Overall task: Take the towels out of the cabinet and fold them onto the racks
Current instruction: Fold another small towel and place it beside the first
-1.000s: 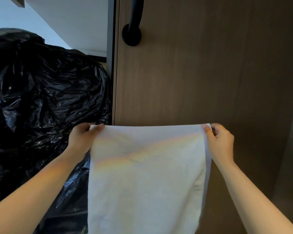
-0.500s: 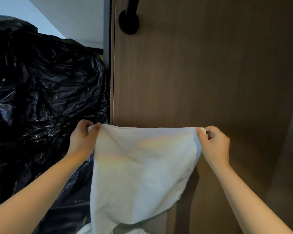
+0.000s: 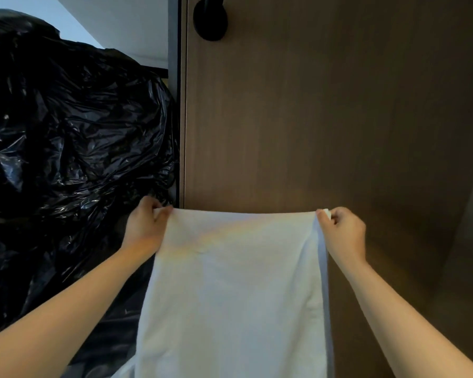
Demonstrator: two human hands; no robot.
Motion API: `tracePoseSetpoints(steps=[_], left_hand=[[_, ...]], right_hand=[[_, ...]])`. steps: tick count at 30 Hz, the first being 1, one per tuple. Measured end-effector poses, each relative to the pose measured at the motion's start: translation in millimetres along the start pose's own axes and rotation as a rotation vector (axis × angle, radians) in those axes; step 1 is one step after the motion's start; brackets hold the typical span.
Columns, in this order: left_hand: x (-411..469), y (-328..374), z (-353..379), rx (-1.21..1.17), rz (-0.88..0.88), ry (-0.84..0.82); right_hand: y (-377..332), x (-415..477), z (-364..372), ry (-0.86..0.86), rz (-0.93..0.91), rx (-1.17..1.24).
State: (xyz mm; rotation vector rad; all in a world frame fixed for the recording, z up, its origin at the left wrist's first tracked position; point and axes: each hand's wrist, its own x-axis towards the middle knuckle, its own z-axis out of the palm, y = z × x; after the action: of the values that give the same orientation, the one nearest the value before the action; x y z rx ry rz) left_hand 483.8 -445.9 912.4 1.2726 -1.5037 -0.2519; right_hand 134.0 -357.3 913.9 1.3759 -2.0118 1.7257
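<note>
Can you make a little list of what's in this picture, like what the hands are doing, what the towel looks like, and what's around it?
towel: white towel, held up by its top edge, hanging straight down
left hand: left hand pinches the top left corner
right hand: right hand pinches the top right corner
behind the towel: brown wooden door with a black handle near the top
at the left: big crinkly black plastic bag
rack: none in view
</note>
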Motion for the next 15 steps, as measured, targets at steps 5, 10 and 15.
tracePoseSetpoints(steps=[5,10,15], left_hand=[[-13,-9,20,0.001,-0.05,-0.068],[-35,5,16,-0.13,-0.025,-0.057],[-69,24,9,-0.242,-0.021,-0.099]], right_hand=[[16,-12,18,-0.073,0.098,-0.068],[11,-33,15,-0.09,0.129,0.101],[-10,-65,5,-0.125,0.058,0.259]])
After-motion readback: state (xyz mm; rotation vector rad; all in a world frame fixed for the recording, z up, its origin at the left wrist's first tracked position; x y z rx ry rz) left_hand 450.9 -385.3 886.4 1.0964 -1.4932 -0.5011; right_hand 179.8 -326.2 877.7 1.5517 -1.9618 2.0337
